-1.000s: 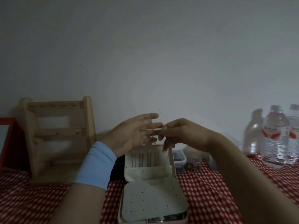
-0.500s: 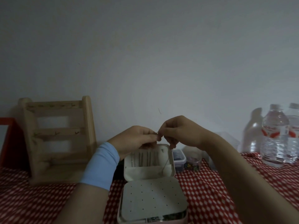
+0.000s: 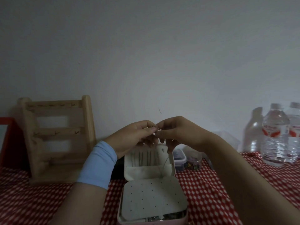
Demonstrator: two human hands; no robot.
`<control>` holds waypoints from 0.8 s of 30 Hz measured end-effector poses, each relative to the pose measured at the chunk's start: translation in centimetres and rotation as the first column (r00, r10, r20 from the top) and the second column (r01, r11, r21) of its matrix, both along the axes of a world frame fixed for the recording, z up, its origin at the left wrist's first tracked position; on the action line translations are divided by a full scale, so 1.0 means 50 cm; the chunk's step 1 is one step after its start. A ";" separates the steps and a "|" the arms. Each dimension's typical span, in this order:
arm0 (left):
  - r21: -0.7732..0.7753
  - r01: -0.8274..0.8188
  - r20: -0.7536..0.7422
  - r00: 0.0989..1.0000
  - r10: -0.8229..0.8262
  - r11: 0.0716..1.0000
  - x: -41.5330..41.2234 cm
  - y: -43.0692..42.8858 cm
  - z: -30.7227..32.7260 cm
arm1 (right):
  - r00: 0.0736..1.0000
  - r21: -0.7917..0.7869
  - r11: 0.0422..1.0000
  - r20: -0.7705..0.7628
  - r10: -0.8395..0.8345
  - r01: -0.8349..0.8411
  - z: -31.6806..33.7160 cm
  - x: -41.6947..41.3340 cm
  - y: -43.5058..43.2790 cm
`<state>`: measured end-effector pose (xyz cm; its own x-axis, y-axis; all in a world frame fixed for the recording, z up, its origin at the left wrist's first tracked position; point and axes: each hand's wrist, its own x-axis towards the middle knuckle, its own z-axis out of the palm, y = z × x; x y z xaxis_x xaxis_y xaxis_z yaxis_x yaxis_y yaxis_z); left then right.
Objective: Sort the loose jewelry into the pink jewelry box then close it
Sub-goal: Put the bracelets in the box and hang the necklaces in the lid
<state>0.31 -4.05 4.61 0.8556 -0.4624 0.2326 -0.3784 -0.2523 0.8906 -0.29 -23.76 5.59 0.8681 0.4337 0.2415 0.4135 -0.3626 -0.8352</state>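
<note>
left hand (image 3: 134, 137) + right hand (image 3: 177, 132) both pinched thin chain (image 3: 164, 161) above open pink jewelry box (image 3: 152, 197) | water bottle (image 3: 275, 146) stood at right tabletop (image 3: 203, 192) edge, red label (image 3: 274, 132) unreadable

Wooden rack (image 3: 55, 133), water bottles (image 3: 276, 135), small tubs (image 3: 179, 157), red checked cloth (image 3: 211, 192), grey wall (image 3: 146, 54)

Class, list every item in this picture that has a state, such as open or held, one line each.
jewelry box: open, lid standing upright.
chain: held above the box, dangling in front of the lid.
left hand: pinches the chain.
right hand: pinches the chain.
water bottle: upright, capped.
small container: lid on.
</note>
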 end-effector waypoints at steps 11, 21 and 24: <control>-0.089 -0.089 -0.041 0.996 0.085 0.992 0.021 0.008 -0.010 | 0.984 0.155 0.988 -0.174 0.027 0.001 -0.008 0.014 -0.025; -0.228 -0.235 -0.224 0.957 0.184 0.945 0.040 -0.003 -0.034 | 0.953 -0.066 0.987 -0.260 -0.156 0.144 -0.024 0.030 -0.039; -0.019 -0.370 -0.050 0.928 0.369 0.929 0.046 -0.020 -0.055 | 0.923 -0.244 0.944 -0.257 -0.285 0.224 -0.029 0.037 -0.040</control>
<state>2.59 -5.03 1.85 0.9745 -0.1055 0.1982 -0.2227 -0.3419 0.9130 1.53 -25.77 4.13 0.9739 0.2021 -0.1031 0.0400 -0.6002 -0.7988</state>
